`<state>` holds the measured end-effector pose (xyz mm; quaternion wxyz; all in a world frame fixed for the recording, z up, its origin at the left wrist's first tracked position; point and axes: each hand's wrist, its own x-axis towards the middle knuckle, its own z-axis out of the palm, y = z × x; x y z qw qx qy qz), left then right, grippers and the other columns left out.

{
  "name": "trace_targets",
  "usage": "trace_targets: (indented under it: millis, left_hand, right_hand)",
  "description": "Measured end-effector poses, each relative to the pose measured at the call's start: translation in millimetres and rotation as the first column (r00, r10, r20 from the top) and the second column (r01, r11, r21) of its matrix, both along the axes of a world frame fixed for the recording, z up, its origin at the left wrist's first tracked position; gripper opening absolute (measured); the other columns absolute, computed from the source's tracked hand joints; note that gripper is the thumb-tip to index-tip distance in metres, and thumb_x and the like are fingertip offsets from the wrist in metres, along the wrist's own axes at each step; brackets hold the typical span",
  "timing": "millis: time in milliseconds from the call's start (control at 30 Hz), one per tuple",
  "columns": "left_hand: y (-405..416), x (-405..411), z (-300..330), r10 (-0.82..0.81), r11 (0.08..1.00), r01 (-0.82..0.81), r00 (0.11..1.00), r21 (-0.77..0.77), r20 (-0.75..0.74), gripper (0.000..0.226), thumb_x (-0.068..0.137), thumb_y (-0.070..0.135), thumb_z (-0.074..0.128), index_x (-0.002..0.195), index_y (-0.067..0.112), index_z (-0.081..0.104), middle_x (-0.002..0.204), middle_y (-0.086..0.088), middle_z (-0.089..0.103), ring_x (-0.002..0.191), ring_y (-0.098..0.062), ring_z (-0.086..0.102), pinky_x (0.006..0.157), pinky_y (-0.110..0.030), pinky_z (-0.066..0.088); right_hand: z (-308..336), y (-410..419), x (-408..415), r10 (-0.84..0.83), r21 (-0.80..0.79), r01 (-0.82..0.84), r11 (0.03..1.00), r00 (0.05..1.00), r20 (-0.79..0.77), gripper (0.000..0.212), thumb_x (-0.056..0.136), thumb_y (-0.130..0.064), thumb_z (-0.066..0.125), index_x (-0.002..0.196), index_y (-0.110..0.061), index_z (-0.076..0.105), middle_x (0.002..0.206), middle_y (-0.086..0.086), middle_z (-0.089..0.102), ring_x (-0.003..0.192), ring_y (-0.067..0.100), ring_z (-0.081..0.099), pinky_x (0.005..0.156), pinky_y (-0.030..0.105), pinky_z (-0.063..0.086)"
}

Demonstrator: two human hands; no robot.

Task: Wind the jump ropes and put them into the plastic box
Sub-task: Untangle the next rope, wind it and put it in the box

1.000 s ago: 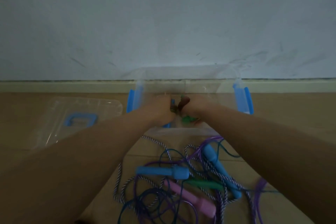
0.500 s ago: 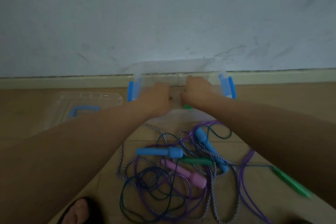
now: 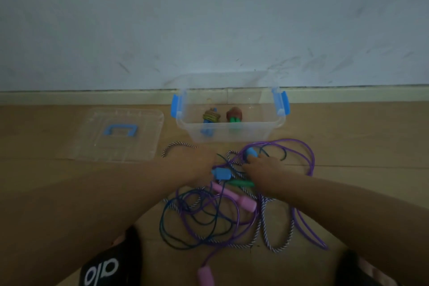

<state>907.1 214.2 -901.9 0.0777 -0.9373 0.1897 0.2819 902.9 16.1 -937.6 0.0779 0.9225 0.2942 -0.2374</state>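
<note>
A clear plastic box with blue latches stands on the floor by the wall. Two wound ropes lie inside: one with blue handles, one with green handles. In front of the box is a tangle of loose jump ropes in purple, dark teal and striped cord. My left hand is closed around one blue handle. My right hand grips the other blue handle. A green handle and pink handles lie in the pile.
The box's clear lid with a blue grip lies flat to the left. A white wall and skirting board run behind the box. My knees in dark shorts are at the bottom edge. Another pink handle lies near them.
Both hands have come back out of the box, leaving the green-handled wound rope inside, and have dropped onto the pile, each closing on a blue handle.
</note>
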Motion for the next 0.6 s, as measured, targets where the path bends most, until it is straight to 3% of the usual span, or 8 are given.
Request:
trace_targets:
  millis: [67,233,367,500,600]
  left_hand:
    - [-4,1,-13,0.013,0.998,-0.008,0.997,0.058,-0.082,0.024,0.084,0.049,0.048,0.09,0.028,0.04,0.09,0.001,0.056,0.082,-0.023,0.058,0.079,-0.041,0.053]
    - [-20,7,-17,-0.007,1.0,0.005,0.997,-0.02,-0.076,0.028,0.089,0.045,0.049,0.103,0.021,0.049,0.085,0.002,0.055,0.074,-0.019,0.055,0.061,-0.032,0.043]
    - [-24,10,-10,0.014,1.0,-0.015,0.992,-0.012,-0.126,0.03,0.09,0.043,0.05,0.11,0.021,0.051,0.102,-0.001,0.063,0.081,-0.019,0.056,0.057,-0.03,0.034]
    - [-25,18,16,0.033,0.99,-0.075,0.947,-0.119,-0.318,0.052,0.092,0.037,0.057,0.137,0.016,0.041,0.126,-0.007,0.058,0.102,-0.023,0.057,0.078,-0.032,0.044]
    - [-18,29,53,0.144,0.926,-0.253,0.922,-0.279,-0.359,0.073,0.088,0.035,0.067,0.149,0.024,0.029,0.136,-0.003,0.05,0.118,-0.021,0.053,0.09,-0.029,0.043]
  right_hand:
    - [-11,-2,2,-0.008,-0.004,0.008,1.0,1.0,0.013,0.034,0.091,-0.015,0.051,0.125,-0.018,0.053,0.12,0.009,0.055,0.112,0.031,0.055,0.082,0.039,0.048]
    - [-24,6,6,-0.045,-0.011,0.045,0.999,0.999,-0.019,0.039,0.095,-0.018,0.045,0.134,-0.024,0.049,0.119,0.012,0.056,0.109,0.033,0.057,0.08,0.038,0.046]
    - [-9,17,13,0.014,-0.074,-0.017,0.997,0.999,-0.035,0.03,0.093,-0.011,0.049,0.12,-0.011,0.06,0.122,0.01,0.06,0.113,0.03,0.06,0.085,0.039,0.049]
    - [31,24,28,0.036,-0.017,-0.04,0.999,0.982,-0.187,0.019,0.094,-0.018,0.05,0.105,-0.009,0.063,0.106,0.008,0.066,0.088,0.027,0.06,0.074,0.033,0.047]
    - [81,31,35,-0.037,0.082,0.064,0.995,0.955,-0.296,0.023,0.093,-0.025,0.051,0.101,-0.009,0.066,0.098,0.006,0.065,0.093,0.025,0.061,0.08,0.033,0.049]
